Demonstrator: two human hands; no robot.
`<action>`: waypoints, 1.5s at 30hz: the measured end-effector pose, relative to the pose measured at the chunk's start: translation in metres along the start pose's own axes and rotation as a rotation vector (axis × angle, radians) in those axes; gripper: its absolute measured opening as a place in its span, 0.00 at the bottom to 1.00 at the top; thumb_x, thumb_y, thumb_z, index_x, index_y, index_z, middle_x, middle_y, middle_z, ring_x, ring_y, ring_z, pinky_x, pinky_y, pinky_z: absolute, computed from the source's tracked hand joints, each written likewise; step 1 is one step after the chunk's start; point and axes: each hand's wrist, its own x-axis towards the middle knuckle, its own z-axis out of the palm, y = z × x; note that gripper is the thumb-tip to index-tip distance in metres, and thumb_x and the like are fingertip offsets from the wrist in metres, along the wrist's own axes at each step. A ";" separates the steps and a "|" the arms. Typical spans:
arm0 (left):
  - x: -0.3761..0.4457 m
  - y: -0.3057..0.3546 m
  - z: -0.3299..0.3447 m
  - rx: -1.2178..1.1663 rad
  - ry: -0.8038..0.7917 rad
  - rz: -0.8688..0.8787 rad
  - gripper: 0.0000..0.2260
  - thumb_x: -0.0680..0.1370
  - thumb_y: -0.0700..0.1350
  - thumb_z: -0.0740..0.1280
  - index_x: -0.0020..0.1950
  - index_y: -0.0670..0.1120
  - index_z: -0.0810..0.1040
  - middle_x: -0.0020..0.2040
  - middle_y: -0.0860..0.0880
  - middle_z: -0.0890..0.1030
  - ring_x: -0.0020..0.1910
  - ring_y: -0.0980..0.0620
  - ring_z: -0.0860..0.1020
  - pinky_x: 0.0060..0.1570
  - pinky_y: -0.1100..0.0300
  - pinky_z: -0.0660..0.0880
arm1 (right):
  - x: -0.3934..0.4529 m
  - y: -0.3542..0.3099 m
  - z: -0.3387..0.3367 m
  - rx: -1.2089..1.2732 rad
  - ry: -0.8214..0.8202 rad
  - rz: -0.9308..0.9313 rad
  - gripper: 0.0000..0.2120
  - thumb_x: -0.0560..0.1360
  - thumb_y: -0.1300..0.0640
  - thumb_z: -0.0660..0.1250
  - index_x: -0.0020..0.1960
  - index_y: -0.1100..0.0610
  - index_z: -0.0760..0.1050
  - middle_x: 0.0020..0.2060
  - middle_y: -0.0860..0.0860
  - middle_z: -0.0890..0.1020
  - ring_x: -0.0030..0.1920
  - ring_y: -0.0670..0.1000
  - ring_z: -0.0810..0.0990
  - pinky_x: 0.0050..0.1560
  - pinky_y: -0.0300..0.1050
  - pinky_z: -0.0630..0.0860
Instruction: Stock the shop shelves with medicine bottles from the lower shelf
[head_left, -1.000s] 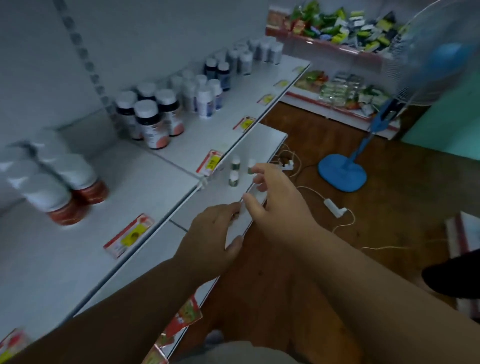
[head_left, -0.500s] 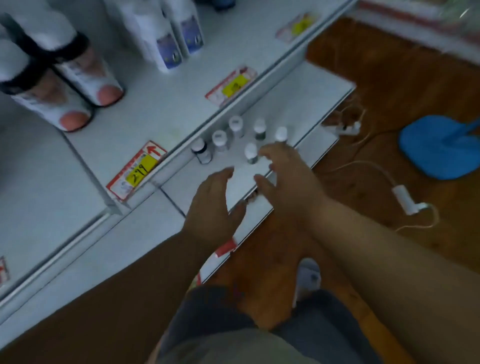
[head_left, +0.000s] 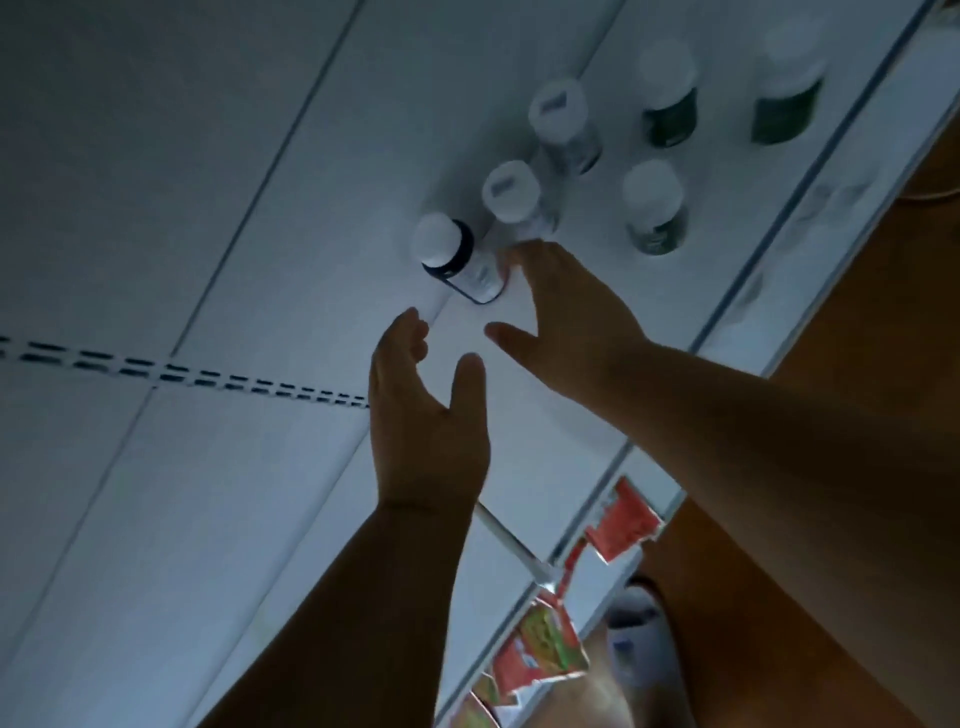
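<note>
Several small white-capped medicine bottles stand on the white lower shelf (head_left: 322, 291). Nearest is a dark blue bottle (head_left: 457, 260); behind it stand two pale bottles (head_left: 514, 200) (head_left: 563, 127), and to the right three green bottles (head_left: 655, 208) (head_left: 670, 96) (head_left: 789, 91). My right hand (head_left: 566, 317) reaches in with fingers spread, its fingertips at the base of the blue bottle and the nearest pale bottle. Slightly lower and to the left hovers my left hand (head_left: 426, 410), open with fingers lightly bent, holding nothing.
The shelf's front edge (head_left: 737, 306) runs diagonally at the right, with red and yellow price tags (head_left: 618, 519) clipped along it. Brown wooden floor (head_left: 857, 312) lies beyond. A slotted upright rail (head_left: 182, 371) crosses the back panel at the left.
The view has dropped much closer to the lower shelf. Both hands have reached further in towards the bottles, the right hand now arriving at the blue one.
</note>
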 end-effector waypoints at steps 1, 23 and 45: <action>0.010 -0.007 0.003 -0.007 0.009 0.010 0.24 0.79 0.51 0.66 0.74 0.50 0.65 0.68 0.56 0.72 0.65 0.58 0.72 0.67 0.55 0.71 | 0.015 -0.001 0.013 0.027 0.021 -0.020 0.31 0.75 0.49 0.71 0.73 0.56 0.64 0.67 0.54 0.72 0.66 0.55 0.73 0.61 0.41 0.66; 0.013 -0.007 0.009 -0.022 -0.023 -0.033 0.25 0.79 0.59 0.59 0.75 0.51 0.64 0.70 0.55 0.70 0.65 0.60 0.70 0.64 0.60 0.67 | 0.024 -0.009 0.007 0.254 0.062 -0.104 0.26 0.75 0.47 0.70 0.68 0.54 0.67 0.56 0.56 0.79 0.53 0.56 0.79 0.56 0.50 0.76; -0.245 0.229 -0.244 -0.366 -0.061 -0.130 0.37 0.72 0.72 0.49 0.74 0.52 0.68 0.69 0.52 0.73 0.62 0.59 0.73 0.47 0.74 0.69 | -0.219 -0.291 -0.275 0.706 -0.241 0.216 0.03 0.80 0.45 0.64 0.47 0.42 0.73 0.47 0.52 0.82 0.46 0.56 0.84 0.51 0.62 0.81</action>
